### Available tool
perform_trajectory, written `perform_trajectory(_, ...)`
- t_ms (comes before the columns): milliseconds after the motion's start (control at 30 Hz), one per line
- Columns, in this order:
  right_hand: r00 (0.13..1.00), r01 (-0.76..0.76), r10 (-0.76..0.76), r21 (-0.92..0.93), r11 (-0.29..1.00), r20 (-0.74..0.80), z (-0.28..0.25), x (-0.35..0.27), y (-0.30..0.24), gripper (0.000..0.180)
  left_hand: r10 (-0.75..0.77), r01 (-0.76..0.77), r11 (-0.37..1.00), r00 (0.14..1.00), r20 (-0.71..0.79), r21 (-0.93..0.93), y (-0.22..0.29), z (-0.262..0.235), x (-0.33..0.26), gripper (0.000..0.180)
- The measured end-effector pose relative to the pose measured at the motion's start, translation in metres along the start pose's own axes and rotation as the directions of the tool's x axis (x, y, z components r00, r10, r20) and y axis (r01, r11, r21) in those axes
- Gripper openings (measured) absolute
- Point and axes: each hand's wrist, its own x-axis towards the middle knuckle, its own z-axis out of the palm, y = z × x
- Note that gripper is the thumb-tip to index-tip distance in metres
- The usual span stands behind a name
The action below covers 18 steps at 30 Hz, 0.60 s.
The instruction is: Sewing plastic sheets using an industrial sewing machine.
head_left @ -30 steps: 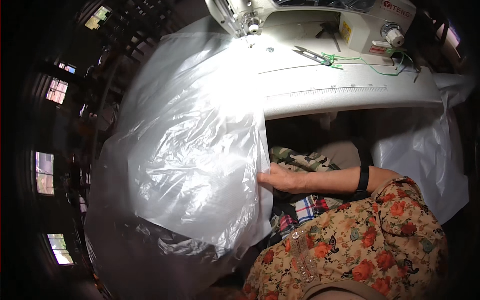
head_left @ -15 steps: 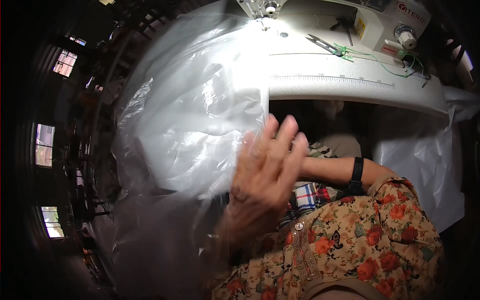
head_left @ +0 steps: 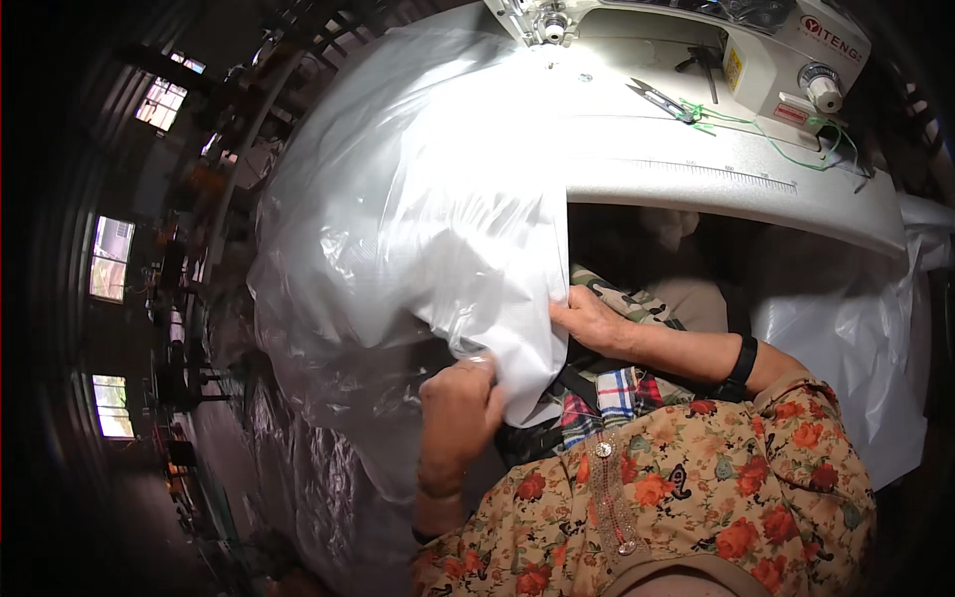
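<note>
A large translucent plastic sheet (head_left: 343, 209) spreads over the left part of the sewing machine's bed and hangs down toward my lap. My left hand (head_left: 461, 403) is closed on a gathered fold of it at the near edge. On the sheet's right edge, my right hand (head_left: 590, 320) pinches the plastic between thumb and fingers. Between the two hands a whitish flap hangs down, lit brightly from above. The sewing machine's needle area (head_left: 550, 50) lies beyond, at the top, where glare hides detail.
Thread snips (head_left: 662, 102) with green thread lie on the machine bed (head_left: 637, 149), left of the machine's body with its handwheel-like knob (head_left: 822, 88). More plastic sheeting (head_left: 841, 338) hangs at the right. A printed ruler scale runs along the bed's front.
My left hand, blurred and spread above the sheet before, has moved down and left and closed on the plastic. My right hand has come into view gripping the sheet's right edge.
</note>
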Motion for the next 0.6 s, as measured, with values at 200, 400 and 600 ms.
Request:
perform_trajectory(200,0.997,-0.016,0.003,-0.166,0.986,-0.077,0.003,0.005,0.003,0.038,0.360,-0.331,0.933,0.866,-0.346,0.142,0.081,-0.051,0.033,0.024)
perform_trajectory(400,0.978,0.071,-0.100,-0.159,0.985,-0.183,0.008,-0.003,0.004,0.035,0.048,-0.010,0.988,0.968,-0.246,0.154,0.017,0.022,0.094,0.048)
perform_trajectory(600,0.969,0.129,-0.173,-0.236,0.963,-0.179,0.008,-0.021,0.002,0.035,0.015,-0.011,1.000,0.942,-0.334,0.013,-0.008,0.053,0.086,0.015)
